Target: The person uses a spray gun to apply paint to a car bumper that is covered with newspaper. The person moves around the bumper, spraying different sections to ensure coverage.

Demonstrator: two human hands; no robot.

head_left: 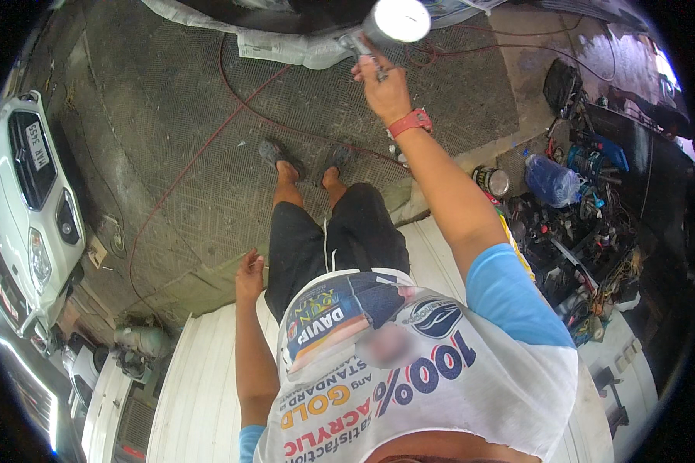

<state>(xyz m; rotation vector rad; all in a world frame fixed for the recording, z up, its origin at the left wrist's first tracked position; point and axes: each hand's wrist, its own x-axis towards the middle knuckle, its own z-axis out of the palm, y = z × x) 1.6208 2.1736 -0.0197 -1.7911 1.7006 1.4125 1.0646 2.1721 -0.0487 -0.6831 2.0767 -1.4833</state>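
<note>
My right hand (388, 91) is stretched far forward, its fingers wrapped around the handle of a spray gun (354, 44). A cup with a round white top (400, 19) rises from the gun. The gun is beside the edge of a whitish masking sheet (286, 48) that borders a dark surface at the top of the view. A red watch (411, 123) is on my right wrist. By my left thigh hangs my left hand (249, 272), its fingers loosely apart, with nothing seen in it. The gun's trigger is hidden by my fingers.
A red hose (201, 151) winds over the patterned floor near my feet. To the left stands a white car (50, 181). On the right are a paint can (493, 181), a blue plastic-wrapped container (553, 180) and cluttered tools. A person (656, 116) is at the far right.
</note>
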